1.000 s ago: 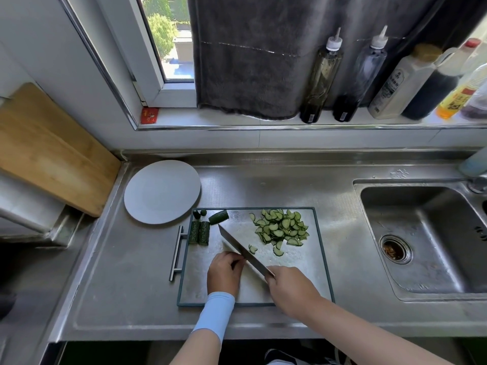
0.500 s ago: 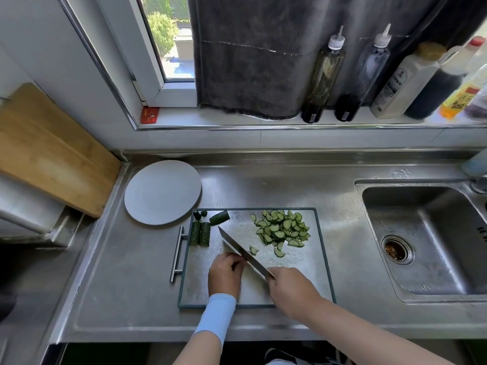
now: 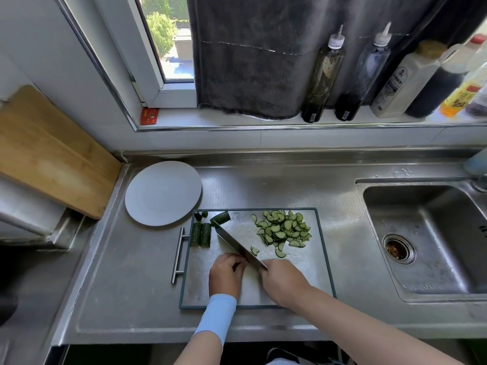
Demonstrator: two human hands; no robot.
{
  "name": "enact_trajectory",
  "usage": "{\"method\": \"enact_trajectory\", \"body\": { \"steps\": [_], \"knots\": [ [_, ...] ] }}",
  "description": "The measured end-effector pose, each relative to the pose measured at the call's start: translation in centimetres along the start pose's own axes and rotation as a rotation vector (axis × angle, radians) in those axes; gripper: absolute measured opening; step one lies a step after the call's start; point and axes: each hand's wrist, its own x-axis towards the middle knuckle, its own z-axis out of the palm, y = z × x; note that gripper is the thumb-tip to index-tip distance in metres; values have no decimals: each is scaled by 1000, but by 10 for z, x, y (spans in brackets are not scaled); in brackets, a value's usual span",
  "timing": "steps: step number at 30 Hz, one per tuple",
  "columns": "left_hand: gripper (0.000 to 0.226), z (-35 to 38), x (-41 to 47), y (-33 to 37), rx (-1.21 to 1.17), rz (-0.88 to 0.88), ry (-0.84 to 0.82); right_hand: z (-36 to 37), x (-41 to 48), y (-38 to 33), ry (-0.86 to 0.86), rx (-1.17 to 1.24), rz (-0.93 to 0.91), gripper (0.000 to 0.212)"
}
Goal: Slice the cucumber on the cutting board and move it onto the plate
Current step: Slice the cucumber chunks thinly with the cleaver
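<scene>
Many slices (image 3: pixel 283 230) mid-frame look wet and slippery, so I would scoop them on the knife (image 3: pixel 238 246) my right hand (image 3: pixel 283 281) grips; my left hand (image 3: pixel 226 272) curls beside it, contents hidden.

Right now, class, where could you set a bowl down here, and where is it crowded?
Bare steel counter lies behind the cutting board, between plate and sink, and left of the board's handle. Crowded: the board, with cucumber slices, knife, left hand and right hand.

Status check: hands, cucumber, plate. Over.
Right hand grips knife; left hand curled beside it, contents hidden. Slices piled on cutting board, uncut pieces at its left edge. Plate holds no cucumber. Nothing blocking.
</scene>
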Motion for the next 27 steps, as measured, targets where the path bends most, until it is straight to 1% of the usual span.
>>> {"method": "enact_trajectory", "body": {
  "steps": [3, 12, 15, 17, 18, 19, 20, 22, 23, 24, 25, 26, 27],
  "knots": [
    [15, -1, 0, 2, 3, 3, -13, -4, 7, -7, -2, -20, -19, 27],
    [5, -3, 12, 22, 127, -1, -106, -34, 7, 19, 37, 90, -36, 36],
    [12, 3, 25, 39, 169, -63, -212, -55, 4, 27, 79, 77, -60, 37],
    [15, 1, 32, 49, 141, -104, -278, -66, 1, 33, 125, 37, -96, 34],
    [16, -3, 34, 55, 116, -137, -279, -70, -2, 35, 146, 14, -114, 30],
    [17, -8, 36, 58, 71, -193, -235, -74, -4, 38, 166, -29, -135, 28],
    [19, -14, 38, 60, 10, -271, -144, -77, -7, 40, 187, -100, -155, 30],
    [24, -29, 43, 58, -118, -418, 117, -84, -10, 45, 239, -291, -205, 37],
    [27, -36, 44, 56, -157, -436, 248, -86, -10, 47, 269, -376, -237, 38],
    [29, -42, 45, 55, -172, -401, 346, -88, -9, 49, 288, -435, -269, 38],
    [30, -46, 46, 55, -163, -324, 388, -90, -9, 51, 290, -477, -298, 36],
    [30, -49, 45, 56, -147, -216, 376, -91, -8, 52, 283, -510, -317, 35],
    [30, -50, 44, 60, -131, -81, 327, -92, -7, 52, 276, -540, -327, 33]
  ]
}}
